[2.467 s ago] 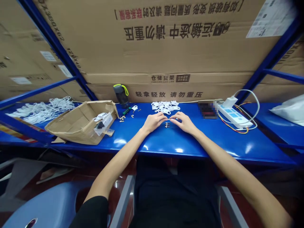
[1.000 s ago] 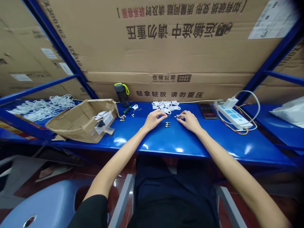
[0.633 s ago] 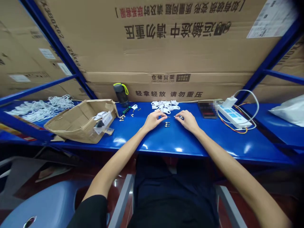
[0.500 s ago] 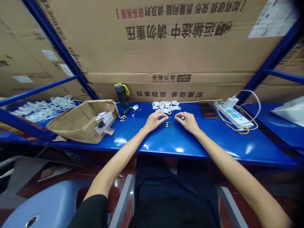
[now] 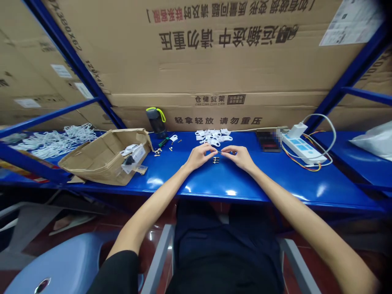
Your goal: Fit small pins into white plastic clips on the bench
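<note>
We have both hands over the blue table [image 5: 190,183], fingertips nearly meeting. Our left hand [image 5: 198,157] is drawn into a narrow pinch, thumb and forefinger holding a thin pin [image 5: 219,152] that points to the right. Our right hand [image 5: 240,157] reaches the pin's other end with its fingertips close together; we cannot tell whether they have closed on it. The pin is in the gap between the two hands, too small for us to make out in detail. Just on our side of it, a few small fittings [image 5: 216,160] lie in a short row on the table. Beyond our hands we see a pile of white parts [image 5: 213,137], several with ring-shaped openings. To the left are scattered brass bits [image 5: 157,152], a green screwdriver [image 5: 163,142] and one more white piece [image 5: 173,138], with a dark bottle [image 5: 157,122] behind them, against the cardboard [image 5: 214,77]. Farther left, an open box [image 5: 92,169] holds white items and a clear packet [image 5: 134,158], and a heap of white cords [image 5: 61,141] lies past it. To our right are a dark, partly blurred object [image 5: 266,141] and a power strip [image 5: 303,151] with a white plug [image 5: 297,130] in it.
</note>
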A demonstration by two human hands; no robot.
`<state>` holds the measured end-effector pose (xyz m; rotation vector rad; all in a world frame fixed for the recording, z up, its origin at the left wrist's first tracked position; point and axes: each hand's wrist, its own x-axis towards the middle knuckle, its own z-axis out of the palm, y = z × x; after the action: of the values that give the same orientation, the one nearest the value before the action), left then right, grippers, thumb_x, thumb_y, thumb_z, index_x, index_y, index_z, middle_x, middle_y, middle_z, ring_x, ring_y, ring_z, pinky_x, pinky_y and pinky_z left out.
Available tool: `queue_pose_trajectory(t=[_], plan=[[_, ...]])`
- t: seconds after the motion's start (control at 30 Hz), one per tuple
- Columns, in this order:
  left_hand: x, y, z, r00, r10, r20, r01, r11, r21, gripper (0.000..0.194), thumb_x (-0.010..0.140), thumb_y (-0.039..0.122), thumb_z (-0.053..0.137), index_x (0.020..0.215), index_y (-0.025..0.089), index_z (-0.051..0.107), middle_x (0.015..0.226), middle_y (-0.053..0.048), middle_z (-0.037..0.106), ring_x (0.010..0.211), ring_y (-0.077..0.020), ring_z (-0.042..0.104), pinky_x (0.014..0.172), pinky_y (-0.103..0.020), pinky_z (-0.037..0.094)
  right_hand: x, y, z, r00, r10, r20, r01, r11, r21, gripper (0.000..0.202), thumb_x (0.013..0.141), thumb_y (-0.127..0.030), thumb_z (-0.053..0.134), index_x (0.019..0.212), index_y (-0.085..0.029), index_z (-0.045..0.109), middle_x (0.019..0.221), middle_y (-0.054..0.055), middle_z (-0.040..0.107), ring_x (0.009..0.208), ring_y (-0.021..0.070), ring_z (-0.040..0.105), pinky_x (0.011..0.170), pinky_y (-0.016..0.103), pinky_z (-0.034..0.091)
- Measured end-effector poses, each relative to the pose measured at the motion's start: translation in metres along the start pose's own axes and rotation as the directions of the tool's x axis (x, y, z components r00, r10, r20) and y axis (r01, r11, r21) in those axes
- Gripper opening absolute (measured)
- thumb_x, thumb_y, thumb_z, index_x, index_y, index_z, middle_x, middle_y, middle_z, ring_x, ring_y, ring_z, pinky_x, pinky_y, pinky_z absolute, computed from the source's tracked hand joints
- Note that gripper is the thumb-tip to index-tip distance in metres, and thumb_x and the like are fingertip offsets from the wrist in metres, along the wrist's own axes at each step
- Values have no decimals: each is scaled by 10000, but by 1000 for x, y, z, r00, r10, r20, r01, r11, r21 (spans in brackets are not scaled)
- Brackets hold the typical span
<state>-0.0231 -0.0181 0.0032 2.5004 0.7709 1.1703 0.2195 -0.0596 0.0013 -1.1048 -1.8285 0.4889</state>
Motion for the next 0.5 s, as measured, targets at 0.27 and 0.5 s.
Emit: queue_pose_trajectory(t=[0.27,0.5], plan=[[-1,3,-1,1000,2,-14,-2,1000,25,325,1032,491,642,983,206,790,964,-41,745,695,-124,590,682,-263,486,-1,-1,-1,1000,-3,3,3,1000,-11,219,926,-416,730,1000,-255,859,1001,46,843,912,274,767,758,371,548],[-1,4,-1,1000,13,-27,-11,998,54,340,1035,503,632,980,205,787,937,-41,741,709,-131,604,674,-260,482,0,-2,-1,1000,13,7,-13,999,48,242,903,-452,756,976,-237,840,982,55,835,897,265,759,757,364,545]])
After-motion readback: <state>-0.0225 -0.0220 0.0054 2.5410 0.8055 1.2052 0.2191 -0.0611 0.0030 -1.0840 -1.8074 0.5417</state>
